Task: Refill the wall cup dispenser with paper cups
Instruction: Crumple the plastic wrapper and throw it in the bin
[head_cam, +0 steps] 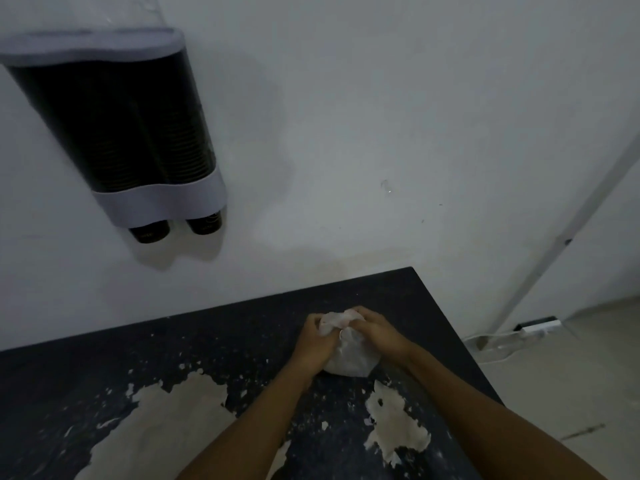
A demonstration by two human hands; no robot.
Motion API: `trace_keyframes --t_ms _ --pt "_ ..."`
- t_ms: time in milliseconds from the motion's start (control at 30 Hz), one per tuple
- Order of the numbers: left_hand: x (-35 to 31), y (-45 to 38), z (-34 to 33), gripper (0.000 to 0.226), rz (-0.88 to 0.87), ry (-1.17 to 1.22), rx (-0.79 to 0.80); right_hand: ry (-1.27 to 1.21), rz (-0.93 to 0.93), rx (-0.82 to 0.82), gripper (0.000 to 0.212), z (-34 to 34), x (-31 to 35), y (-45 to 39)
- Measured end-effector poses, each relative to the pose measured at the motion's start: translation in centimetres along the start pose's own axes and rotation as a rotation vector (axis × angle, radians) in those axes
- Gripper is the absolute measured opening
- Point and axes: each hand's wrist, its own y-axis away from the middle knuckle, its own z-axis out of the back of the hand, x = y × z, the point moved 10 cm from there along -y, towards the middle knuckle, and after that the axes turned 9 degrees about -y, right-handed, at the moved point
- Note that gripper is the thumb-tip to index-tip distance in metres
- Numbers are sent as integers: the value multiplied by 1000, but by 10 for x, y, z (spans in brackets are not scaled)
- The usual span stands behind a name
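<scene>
Both our hands grip a crumpled plastic bag [349,355] on the dark table [214,344]: our left hand [317,339] bunches its top from one side, our right hand [375,329] from the other. Up and left of the table, the cup dispenser [117,126] hangs on the wall [381,116], holding dark paper cups [204,221].

Single head-worn wide-angle view, looking forward and steeply down over a dark table [214,341] butted against a white wall [381,116], with strong edge distortion. Both forearms enter from bottom edge, left hand [313,341] and right hand [375,329] sit near centre at close working range. Wall dispenser [114,133] sits upper left and tilted by the lens, floor [571,375] shows at right; no second view to overlap.
</scene>
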Motion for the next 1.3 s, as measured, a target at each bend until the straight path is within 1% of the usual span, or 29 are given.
trace_keyframes --t_ms 33,67,133,200,300,400,467,500,600,633,667,700,767,833,900,967,1000,1033,1100,1133,1200,1233,1300 --pt "8 4 -2 48 85 32 31 19 67 -29 16 -1 8 2" --pt "16 8 -3 51 167 90 59 47 132 -61 19 -2 15 4" --pt "21 25 -5 42 278 274 105 92 242 -120 20 -4 28 9" --pt "17 37 -1 33 236 412 135 129 297 -182 16 -7 35 16" --pt "4 57 11 34 125 671 237 180 352 -313 14 -12 41 26" --pt "6 71 41 32 98 824 215 343 446 -430 22 -32 54 39" --pt "7 77 60 27 49 803 216 449 507 -432 26 -56 62 42" --pt "8 79 70 25 14 756 205 474 519 -409 24 -71 66 44" --pt "9 87 104 22 -62 646 171 558 570 -296 10 -122 77 46" --pt "11 92 119 22 -77 625 152 550 583 -244 12 -140 82 50" --pt "14 94 132 22 -81 608 123 520 573 -196 18 -155 84 52" --pt "19 96 149 22 -86 568 69 474 523 -155 23 -169 84 53" --pt "31 99 183 19 -76 451 -79 369 423 -96 27 -191 81 53" --pt "36 103 207 15 -64 355 -197 323 462 -54 32 -211 84 62" --pt "39 109 222 12 -58 350 -229 360 592 -25 44 -233 92 78" --pt "38 116 225 12 -45 402 -204 463 716 53 47 -256 92 94" --pt "39 119 224 13 -33 429 -172 495 733 84 45 -267 90 100" --pt "40 122 221 16 -18 451 -128 500 711 81 42 -270 85 102" --pt "43 130 211 23 -9 488 -25 456 665 8 40 -263 78 104" --pt "46 132 206 25 -7 459 13 437 638 -48 39 -256 71 106" --pt "55 136 198 28 4 316 44 439 598 -150 42 -239 56 112" --pt "58 137 193 26 1 251 55 440 581 -186 37 -232 49 117" --pt "61 144 175 23 -22 186 123 422 543 -257 20 -216 32 129"
